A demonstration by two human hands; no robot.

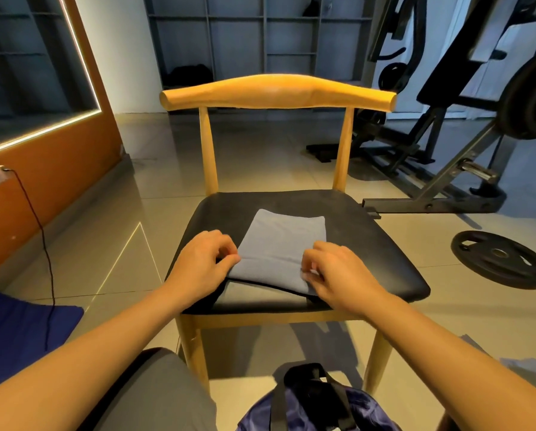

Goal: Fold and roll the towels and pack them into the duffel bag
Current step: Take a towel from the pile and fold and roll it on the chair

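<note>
Both hands reach forward, left hand point(203, 264) and right hand point(338, 273) pinching the grey towel's point(279, 247) near corners on the chair point(369, 244).

A gray-blue towel point(280, 244) is lying in the middle of the frame, on the black chair seat point(372, 244). It is folded into a flat, neat shape with straight sides, and it is sitting a little slanted. Its far edge is resting flat on the seat. Its near edge is lifting up a bit, and a dark gap is showing under it. The duffel bag point(364, 410) is sitting at the bottom middle of the frame. It is shiny purple-blue, its black straps are sticking up, and only its top is showing.
</note>
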